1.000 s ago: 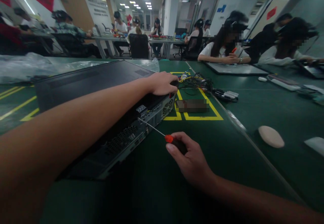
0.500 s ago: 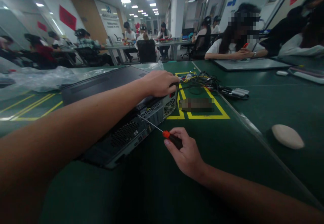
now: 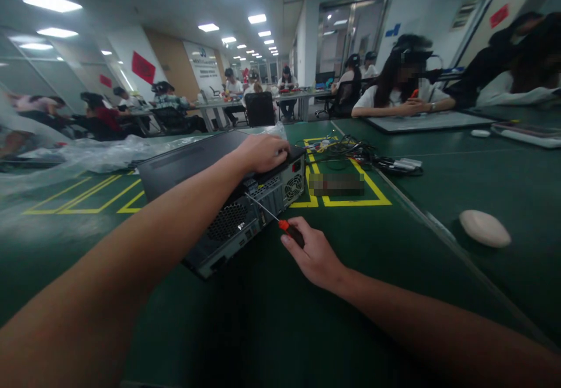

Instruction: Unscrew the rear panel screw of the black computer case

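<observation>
A black computer case (image 3: 188, 157) lies on its side, its grey rear panel (image 3: 267, 198) turned partly toward me. My left hand (image 3: 265, 152) rests on top near the rear corner, its fingers curled against the case; the fingertips are partly hidden. My left forearm crosses over the case and covers part of it. In my right hand (image 3: 313, 253) is a screwdriver (image 3: 284, 225) with an orange and black handle, the fingers closed around it. Its thin shaft points up and left, and the tip meets the rear panel near the slot covers, contact being hard to make out.
Bundled cables (image 3: 363, 154) lie beyond the case, near a blurred-out item (image 3: 336, 184) within yellow tape markings. A pale rounded object (image 3: 484, 228) sits at right. Clear plastic wrap (image 3: 96, 154) is at far left. A co-worker (image 3: 403, 84) sits across the green table (image 3: 394, 248).
The camera view has shifted. My left hand has slid slightly back from the case's rear corner. The screwdriver stays in my right hand, its tip still at the rear panel.
</observation>
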Demonstrator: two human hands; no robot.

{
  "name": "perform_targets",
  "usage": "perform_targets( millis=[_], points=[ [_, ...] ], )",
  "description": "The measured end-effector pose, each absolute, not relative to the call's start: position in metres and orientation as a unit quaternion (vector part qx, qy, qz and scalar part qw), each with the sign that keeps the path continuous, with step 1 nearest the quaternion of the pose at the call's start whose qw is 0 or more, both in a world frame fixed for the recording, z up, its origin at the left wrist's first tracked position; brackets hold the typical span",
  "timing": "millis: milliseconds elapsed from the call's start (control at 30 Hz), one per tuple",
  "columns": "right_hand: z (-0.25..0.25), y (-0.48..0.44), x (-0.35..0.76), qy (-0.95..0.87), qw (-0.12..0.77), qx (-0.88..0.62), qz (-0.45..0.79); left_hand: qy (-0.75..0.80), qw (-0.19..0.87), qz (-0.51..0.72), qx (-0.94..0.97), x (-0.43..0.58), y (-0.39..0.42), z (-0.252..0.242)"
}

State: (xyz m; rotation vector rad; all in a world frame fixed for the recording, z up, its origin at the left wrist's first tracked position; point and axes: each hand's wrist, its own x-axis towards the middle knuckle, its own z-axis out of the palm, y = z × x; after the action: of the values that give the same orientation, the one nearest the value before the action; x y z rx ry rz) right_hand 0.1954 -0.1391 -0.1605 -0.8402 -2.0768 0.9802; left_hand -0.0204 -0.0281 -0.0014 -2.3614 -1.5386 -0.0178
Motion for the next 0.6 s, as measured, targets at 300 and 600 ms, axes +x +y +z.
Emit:
perform_targets(
  millis=[300,600],
  points=[
    [-0.161,-0.143,0.191,-0.811,0.284,-0.308,0.409,-0.540,0.155,-0.030,-0.827,-0.025,-0.024,-0.004],
    [-0.161,-0.134,0.187,-0.831,0.237,-0.305,0.400,-0.555,0.128,-0.047,-0.821,-0.024,-0.022,-0.006]
  ],
)
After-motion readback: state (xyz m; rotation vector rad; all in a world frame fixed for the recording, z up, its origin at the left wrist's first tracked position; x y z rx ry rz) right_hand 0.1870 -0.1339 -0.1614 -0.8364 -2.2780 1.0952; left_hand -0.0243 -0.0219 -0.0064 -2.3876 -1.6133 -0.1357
